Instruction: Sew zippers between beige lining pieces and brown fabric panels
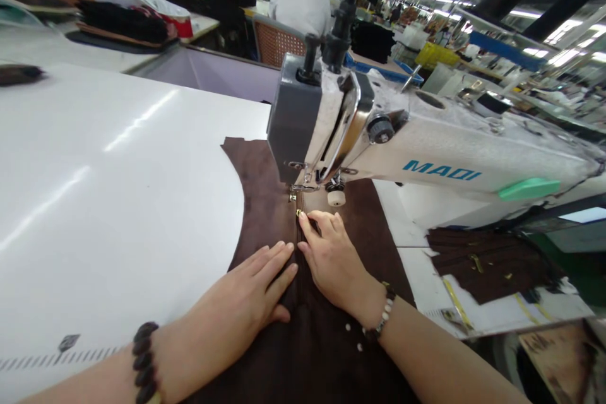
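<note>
Dark brown fabric (379, 246) lies under the needle area of a white and grey sewing machine (426, 139). A zipper seam (299, 227) runs down its middle, with a small gold-coloured zipper pull (298, 212) just in front of the presser foot (303, 188). My left hand (250, 293) rests flat on the fabric left of the seam, fingers stretched and thumb apart. On the right side, my right hand (334, 259) has its bent fingers on the fabric beside the seam, the index fingertip touching the zipper pull.
More brown pieces with yellow zippers (492, 262) lie on the right of the white table (118, 202). A dark item (19, 74) sits at the far left edge. Stacked black cloth (123, 22) is on the table behind. A person in white (300, 3) sits beyond the machine.
</note>
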`<state>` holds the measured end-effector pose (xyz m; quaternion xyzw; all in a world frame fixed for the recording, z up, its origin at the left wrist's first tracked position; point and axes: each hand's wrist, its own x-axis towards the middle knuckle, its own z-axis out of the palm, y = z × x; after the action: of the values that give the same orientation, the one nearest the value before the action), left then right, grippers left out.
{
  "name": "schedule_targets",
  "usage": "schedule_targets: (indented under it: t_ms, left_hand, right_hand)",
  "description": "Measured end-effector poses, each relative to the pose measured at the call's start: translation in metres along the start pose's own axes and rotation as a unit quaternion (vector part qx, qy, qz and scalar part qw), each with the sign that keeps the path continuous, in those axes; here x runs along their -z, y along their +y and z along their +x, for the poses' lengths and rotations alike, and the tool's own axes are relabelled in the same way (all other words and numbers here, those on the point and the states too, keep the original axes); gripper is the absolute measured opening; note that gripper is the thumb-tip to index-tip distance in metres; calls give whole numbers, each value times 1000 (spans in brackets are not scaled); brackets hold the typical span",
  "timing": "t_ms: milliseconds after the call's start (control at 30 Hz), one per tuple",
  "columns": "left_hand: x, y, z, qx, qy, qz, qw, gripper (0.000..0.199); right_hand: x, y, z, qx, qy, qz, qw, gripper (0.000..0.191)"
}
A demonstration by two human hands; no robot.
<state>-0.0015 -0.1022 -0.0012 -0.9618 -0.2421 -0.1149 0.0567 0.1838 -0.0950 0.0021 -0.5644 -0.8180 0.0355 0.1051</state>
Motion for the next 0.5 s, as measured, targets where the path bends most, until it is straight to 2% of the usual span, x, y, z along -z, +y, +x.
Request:
schedule_targets:
  t_ms: [500]
  left_hand:
    - [-8,-33,18,16,-38,-29,999,52]
  right_hand:
    - [-7,14,36,-28,-15,-3,1000,43]
